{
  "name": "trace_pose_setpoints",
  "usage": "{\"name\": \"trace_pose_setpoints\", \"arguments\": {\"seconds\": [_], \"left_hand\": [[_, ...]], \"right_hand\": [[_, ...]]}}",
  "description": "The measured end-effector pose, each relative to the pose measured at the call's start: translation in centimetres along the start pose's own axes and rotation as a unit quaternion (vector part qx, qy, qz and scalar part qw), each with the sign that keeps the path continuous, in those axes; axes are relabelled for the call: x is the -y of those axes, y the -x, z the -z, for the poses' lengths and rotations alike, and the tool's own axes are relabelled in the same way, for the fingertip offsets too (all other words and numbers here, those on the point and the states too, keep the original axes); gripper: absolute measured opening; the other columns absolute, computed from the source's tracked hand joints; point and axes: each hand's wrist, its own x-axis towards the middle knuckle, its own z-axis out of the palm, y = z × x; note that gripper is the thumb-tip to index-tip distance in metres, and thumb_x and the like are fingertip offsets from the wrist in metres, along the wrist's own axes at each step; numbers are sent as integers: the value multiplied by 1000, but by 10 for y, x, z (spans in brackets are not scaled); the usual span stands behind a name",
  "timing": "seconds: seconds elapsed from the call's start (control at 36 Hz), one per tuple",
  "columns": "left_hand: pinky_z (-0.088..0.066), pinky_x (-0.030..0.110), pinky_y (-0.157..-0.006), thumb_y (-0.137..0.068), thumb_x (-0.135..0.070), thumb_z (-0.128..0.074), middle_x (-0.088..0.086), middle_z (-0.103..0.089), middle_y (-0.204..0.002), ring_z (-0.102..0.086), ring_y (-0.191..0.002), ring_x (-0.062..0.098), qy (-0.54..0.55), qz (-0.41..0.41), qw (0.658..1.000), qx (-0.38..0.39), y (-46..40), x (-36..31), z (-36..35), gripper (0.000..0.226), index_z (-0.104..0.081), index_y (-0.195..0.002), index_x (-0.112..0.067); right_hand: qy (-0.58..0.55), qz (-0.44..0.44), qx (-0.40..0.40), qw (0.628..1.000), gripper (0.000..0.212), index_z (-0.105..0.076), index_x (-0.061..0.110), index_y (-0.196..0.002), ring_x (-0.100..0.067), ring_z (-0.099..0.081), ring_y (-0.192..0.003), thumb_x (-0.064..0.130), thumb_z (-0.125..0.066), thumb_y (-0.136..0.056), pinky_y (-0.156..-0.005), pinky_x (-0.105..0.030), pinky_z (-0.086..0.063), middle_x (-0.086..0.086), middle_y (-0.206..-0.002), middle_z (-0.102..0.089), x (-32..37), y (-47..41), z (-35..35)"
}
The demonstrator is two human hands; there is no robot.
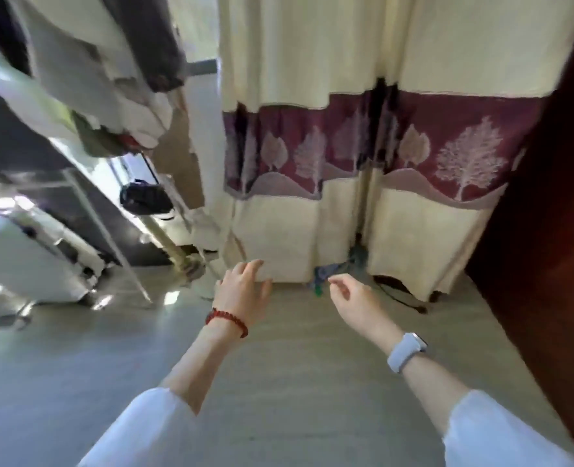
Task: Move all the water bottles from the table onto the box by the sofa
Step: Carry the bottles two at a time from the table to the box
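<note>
Two white sleeves, two bare hands: left hand (243, 294) spread, right hand (353, 299) loosely curled, each grip empty.

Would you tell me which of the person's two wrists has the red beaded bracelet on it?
The left hand's wrist wears the red beaded bracelet; the right hand's wrist carries a pale watch instead.

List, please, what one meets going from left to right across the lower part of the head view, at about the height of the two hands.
White suitcase → left hand, empty, with red bead bracelet → small blue and green thing on the floor → right hand, empty, with white watch → dark wooden furniture.
</note>
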Motion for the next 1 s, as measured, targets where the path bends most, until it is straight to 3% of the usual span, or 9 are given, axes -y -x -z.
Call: {"name": "trace_pose_setpoints", "arguments": {"seconds": [0.11,0.22,0.33,0.53,0.75,0.89,1.0], "left_hand": [[-43,39,-88,-86,-27,-57,15,-60,-116,-55,-106,33,-3,121,991,-57,48,131,73,39,-54,-121,-11],[-45,44,-91,-86,-26,-56,14,-59,-117,-54,-109,31,9,234,967,-97,89,233,118,38,-54,-120,-10],[-43,44,-94,-88,-26,-54,10,-59,-121,-53,-114,27,26,323,937,-133,122,312,146,38,-53,-122,-10],[-43,41,-95,-88,-27,-53,8,-60,-120,-54,-113,26,29,434,882,-181,134,481,223,35,-55,-120,-12],[-45,35,-91,-87,-24,-53,9,-61,-116,-57,-106,26,8,492,829,-264,110,671,375,30,-57,-115,-12],[-43,30,-91,-87,-21,-54,7,-61,-111,-57,-103,24,13,537,776,-330,145,760,435,27,-58,-112,-12],[-40,26,-89,-86,-19,-55,7,-62,-111,-57,-104,22,18,580,731,-358,181,839,460,26,-58,-111,-12]], "right_hand": [[47,65,131,988,27,-58,11,-115,-25,-57,-108,20,-48,-92,-81,-22,-35,-11,-114,-65,92,-14,-110],[115,140,257,949,29,-56,13,-118,-21,-57,-105,26,-45,-94,-76,-19,-35,-8,-116,-63,169,-23,-210],[146,198,324,913,32,-54,10,-120,-23,-58,-107,25,-44,-94,-90,-32,-45,-11,-119,-61,235,-32,-304],[159,288,395,858,30,-56,13,-115,-22,-59,-104,28,-41,-93,-87,-32,-47,-6,-115,-63,366,-56,-494],[156,360,458,798,29,-59,15,-111,-24,-59,-104,28,-42,-92,-82,-30,-44,-6,-114,-65,551,-76,-696],[140,399,503,753,28,-60,15,-110,-21,-61,-103,27,-43,-91,-78,-21,-39,-5,-112,-66,640,-54,-805],[134,418,527,728,29,-59,14,-112,-22,-61,-102,27,-42,-92,-80,-23,-42,-7,-113,-66,694,-38,-895]]}}
